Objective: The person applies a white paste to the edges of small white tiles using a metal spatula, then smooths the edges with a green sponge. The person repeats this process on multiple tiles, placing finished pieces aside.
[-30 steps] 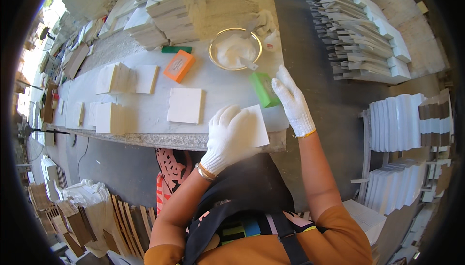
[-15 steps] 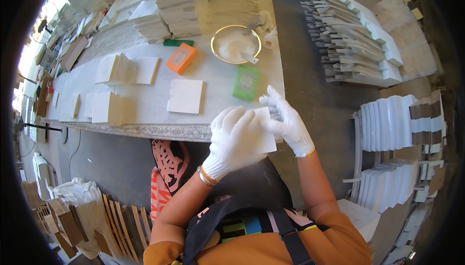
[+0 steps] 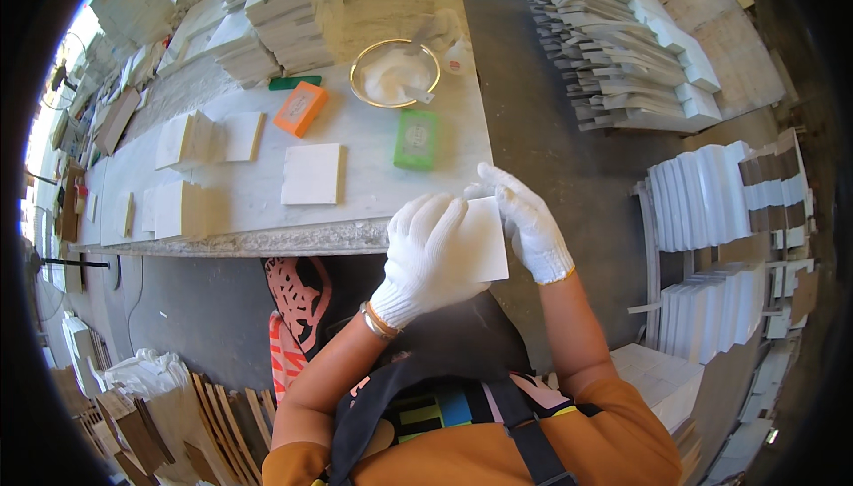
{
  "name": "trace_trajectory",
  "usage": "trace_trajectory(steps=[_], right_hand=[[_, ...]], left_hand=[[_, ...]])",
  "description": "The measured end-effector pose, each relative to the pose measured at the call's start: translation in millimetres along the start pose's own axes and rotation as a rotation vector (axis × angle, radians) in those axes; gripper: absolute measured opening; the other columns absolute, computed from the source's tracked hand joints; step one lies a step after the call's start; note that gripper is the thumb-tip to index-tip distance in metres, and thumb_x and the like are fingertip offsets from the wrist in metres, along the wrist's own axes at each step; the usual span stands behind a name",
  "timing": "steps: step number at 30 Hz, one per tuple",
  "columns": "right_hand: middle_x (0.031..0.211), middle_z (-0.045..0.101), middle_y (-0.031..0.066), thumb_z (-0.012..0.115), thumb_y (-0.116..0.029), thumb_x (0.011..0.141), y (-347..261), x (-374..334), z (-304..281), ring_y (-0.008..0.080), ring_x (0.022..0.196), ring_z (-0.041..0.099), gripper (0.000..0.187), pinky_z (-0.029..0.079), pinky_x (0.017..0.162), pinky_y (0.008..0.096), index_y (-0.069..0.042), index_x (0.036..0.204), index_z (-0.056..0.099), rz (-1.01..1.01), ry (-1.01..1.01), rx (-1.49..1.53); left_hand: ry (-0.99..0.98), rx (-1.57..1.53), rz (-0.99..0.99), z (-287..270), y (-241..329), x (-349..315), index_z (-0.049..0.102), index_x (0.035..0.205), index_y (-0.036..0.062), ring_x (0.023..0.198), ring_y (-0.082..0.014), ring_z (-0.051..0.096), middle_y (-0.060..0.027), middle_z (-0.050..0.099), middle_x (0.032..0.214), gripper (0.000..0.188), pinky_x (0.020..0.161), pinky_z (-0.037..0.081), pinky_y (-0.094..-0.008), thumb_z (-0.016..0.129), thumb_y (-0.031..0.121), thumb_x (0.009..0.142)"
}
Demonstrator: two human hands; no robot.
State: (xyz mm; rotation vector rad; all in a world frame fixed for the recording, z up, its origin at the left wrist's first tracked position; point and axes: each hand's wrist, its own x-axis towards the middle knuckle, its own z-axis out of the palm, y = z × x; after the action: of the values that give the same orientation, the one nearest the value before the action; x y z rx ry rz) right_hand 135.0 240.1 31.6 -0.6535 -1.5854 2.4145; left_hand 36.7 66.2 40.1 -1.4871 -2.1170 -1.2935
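Observation:
My left hand point(image 3: 423, 255), in a white knit glove, grips a thin white square tile point(image 3: 484, 242) from its left side, above my lap and in front of the table edge. Close to the tile's right edge is my gloved right hand point(image 3: 533, 233), its fingers stretched out; whether it touches the tile I cannot tell. On the table point(image 3: 373, 193) another white square tile point(image 3: 313, 175) lies flat. Beyond my hands sit a green block point(image 3: 415, 141) and an orange block point(image 3: 300, 109). A gold-rimmed bowl point(image 3: 357, 93) holds white material and a flat-bladed tool point(image 3: 418, 94).
Tile stacks point(image 3: 182, 211) stand at the table's left, with taller stacks point(image 3: 289, 19) behind. A flat green piece point(image 3: 294, 83) lies near the orange block. Right of the table, across the floor point(image 3: 533, 148), are racks of white slabs point(image 3: 697, 206). Wooden slats point(image 3: 218, 415) stand at lower left.
My right hand has drawn back to the right from the tile's face to beside its edge. The left hand keeps its hold on the tile. The view has shifted slightly right.

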Motion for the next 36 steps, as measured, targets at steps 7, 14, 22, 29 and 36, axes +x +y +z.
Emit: trace_trajectory(steps=[7, 14, 22, 29, 36], right_hand=[[0.144, 0.06, 0.0116, 0.071, -0.022, 0.095, 9, -55, -7, 0.0183, 0.128, 0.057, 0.065, 0.045, 0.108, 0.0339, 0.002, 0.151, 0.049, 0.082, 0.026, -0.078], [0.143, 0.06, 0.0108, 0.074, -0.026, 0.089, 0, -79, -32, 0.0158, 0.123, 0.059, 0.075, 0.051, 0.093, 0.0272, 0.002, 0.153, 0.046, 0.135, -0.086, -0.055], [0.122, 0.07, 0.0064, 0.069, -0.021, 0.095, -1, -71, 4, 0.0123, 0.108, 0.063, 0.05, 0.052, 0.089, 0.027, 0.003, 0.138, 0.061, 0.134, -0.01, -0.231], [0.121, 0.07, 0.0067, 0.065, -0.019, 0.097, 8, -77, 4, 0.0123, 0.11, 0.062, 0.042, 0.05, 0.095, 0.0293, 0.001, 0.134, 0.064, 0.08, 0.146, -0.377], [0.105, 0.074, 0.0091, 0.067, -0.024, 0.093, 5, -89, -5, 0.0142, 0.087, 0.068, 0.042, 0.052, 0.072, 0.0274, 0.002, 0.125, 0.066, -0.013, 0.176, -0.242]], left_hand=[[0.022, 0.006, 0.035, 4, 2, -3, 0.058, 0.127, 0.0046, 0.112, -0.0388, 0.058, -0.0152, 0.06, 0.12, 0.085, 0.094, 0.049, -0.049, 0.09, 0.03, 0.053], [0.025, -0.011, 0.017, 4, 10, 4, 0.061, 0.118, 0.0043, 0.106, -0.0382, 0.061, -0.0147, 0.062, 0.113, 0.076, 0.089, 0.051, -0.0483, 0.09, 0.029, 0.052], [-0.029, -0.007, 0.01, 10, 15, -9, 0.064, 0.121, 0.005, 0.12, -0.0424, 0.058, -0.0183, 0.061, 0.127, 0.085, 0.098, 0.046, -0.0548, 0.093, 0.044, 0.052], [-0.366, -0.016, 0.052, 6, 26, -9, 0.051, 0.148, 0.0062, 0.143, -0.0511, 0.039, -0.0202, 0.046, 0.156, 0.074, 0.117, 0.026, -0.066, 0.065, 0.051, 0.09], [-0.305, -0.023, 0.178, 27, 15, 8, 0.053, 0.146, 0.0079, 0.142, -0.0414, 0.045, -0.0182, 0.047, 0.155, 0.069, 0.116, 0.034, -0.057, 0.059, 0.052, 0.093]])
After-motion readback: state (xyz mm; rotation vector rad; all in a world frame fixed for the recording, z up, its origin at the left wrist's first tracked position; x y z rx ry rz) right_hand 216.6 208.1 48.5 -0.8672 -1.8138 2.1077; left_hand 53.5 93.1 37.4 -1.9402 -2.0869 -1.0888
